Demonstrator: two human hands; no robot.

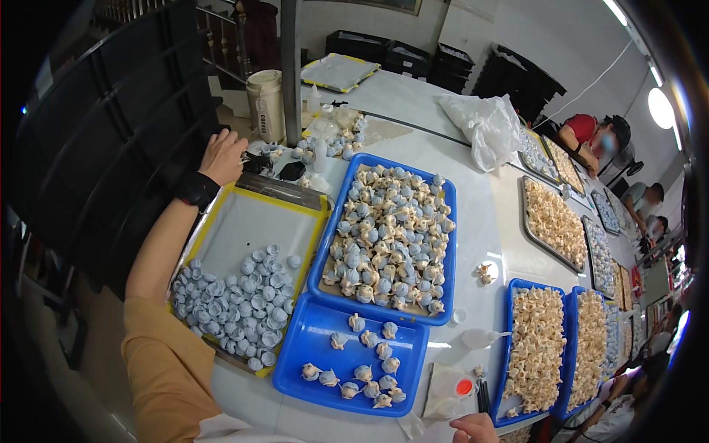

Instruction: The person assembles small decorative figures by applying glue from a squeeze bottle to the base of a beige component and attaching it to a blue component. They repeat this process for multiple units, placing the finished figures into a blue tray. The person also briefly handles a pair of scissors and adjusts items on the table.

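Observation:
My left hand (222, 155) reaches far forward to the back edge of a yellow-rimmed tray (255, 221), its fingers curled near small dark things on the table; what it grips cannot be made out. A black band wraps that wrist. The tray holds several pale blue round pieces (240, 303). My right hand (473, 428) shows only at the lower edge, next to a white square with a red-capped small pot (464, 386). Between the hands lie a small blue tray (354, 362) with several blue-and-tan folded pieces and a larger blue tray (388, 236) heaped with them.
Two more blue trays (535, 347) of tan pieces stand at the right, metal trays (552, 221) beyond. A white plastic bag (484, 125), a beige canister (266, 103) and a small squeeze bottle (480, 338) sit on the white table. Other people work at far right.

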